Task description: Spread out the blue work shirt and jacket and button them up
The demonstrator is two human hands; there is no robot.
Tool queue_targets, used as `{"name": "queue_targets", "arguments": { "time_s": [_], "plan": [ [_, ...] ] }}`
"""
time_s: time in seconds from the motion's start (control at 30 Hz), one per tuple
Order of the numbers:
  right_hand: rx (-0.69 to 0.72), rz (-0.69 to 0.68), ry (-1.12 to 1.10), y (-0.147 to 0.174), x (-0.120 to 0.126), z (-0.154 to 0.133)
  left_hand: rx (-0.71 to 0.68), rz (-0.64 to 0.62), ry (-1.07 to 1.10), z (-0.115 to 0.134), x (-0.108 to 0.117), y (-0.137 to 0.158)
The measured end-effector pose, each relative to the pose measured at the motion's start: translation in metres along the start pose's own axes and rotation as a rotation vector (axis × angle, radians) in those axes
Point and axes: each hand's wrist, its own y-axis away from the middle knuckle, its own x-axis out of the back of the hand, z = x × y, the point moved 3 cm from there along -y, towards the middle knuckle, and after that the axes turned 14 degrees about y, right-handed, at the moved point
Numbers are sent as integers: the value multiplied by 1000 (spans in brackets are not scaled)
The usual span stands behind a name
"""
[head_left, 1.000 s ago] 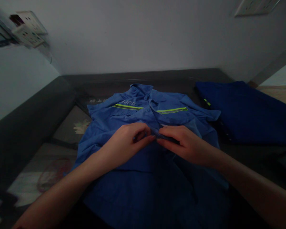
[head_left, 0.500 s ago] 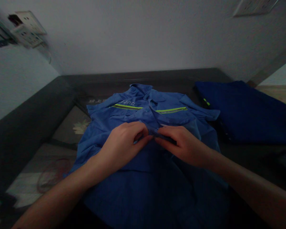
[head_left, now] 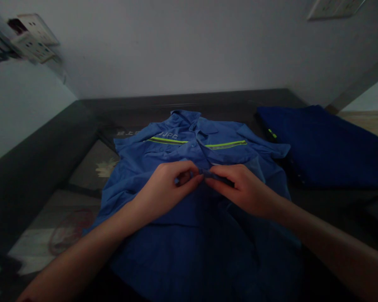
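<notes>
A blue short-sleeved work shirt (head_left: 170, 193) lies face up with its collar away from me. Across its chest runs a yellow-green and grey stripe (head_left: 228, 145), with pale lettering above it on the left. My left hand (head_left: 173, 178) pinches the shirt's front placket near the middle, thumb and forefinger closed. From the other side my right hand (head_left: 242, 184) pinches the same placket, its fingertips almost meeting the left ones. Whatever button lies between the fingertips is hidden. One button (head_left: 193, 145) shows higher up, near the stripe.
The shirt rests on a dark table (head_left: 91, 113) against the wall. A folded darker blue garment (head_left: 327, 147) lies at the right. Left of the shirt are a pale flower-like shape (head_left: 106, 167) and papers (head_left: 38, 247). Wall sockets (head_left: 34, 44) are at upper left.
Both hands stay pinched on the placket at the same spot. The left fingers have shifted slightly to the right, and the camera view has moved a little.
</notes>
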Motion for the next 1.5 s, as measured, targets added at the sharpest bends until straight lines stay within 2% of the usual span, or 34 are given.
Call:
{"name": "queue_targets", "arguments": {
  "time_s": [0.47, 0.6, 0.77, 0.93, 1.0, 1.17, 1.37, 1.5],
  "plan": [
    [-65, -94, -120, -4, -1, 7, 68, -123, 105, 4, 6, -2],
    [-92, -62, -155, -6, 2, 9, 71, -132, 100, 2, 7, -4],
    [-97, 34, -91, -3, 0, 5, 36, -83, -20, 4, 2, -1],
    [-10, 111, -34, 2, 0, -7, -43, -11, -187, 10, -2, 4],
    [5, 114, -37, 4, 0, -10, -84, 12, -245, 11, -5, 6],
    [-64, 78, -59, 3, 1, -5, -167, 75, -360, 10, -11, 9],
    [-75, 57, -23, 0, 4, 1, -123, -40, -181, 9, -8, 5],
    [-38, 34, -53, 0, 4, 1, -136, -24, -88, 8, -2, 3]
  ]
}}
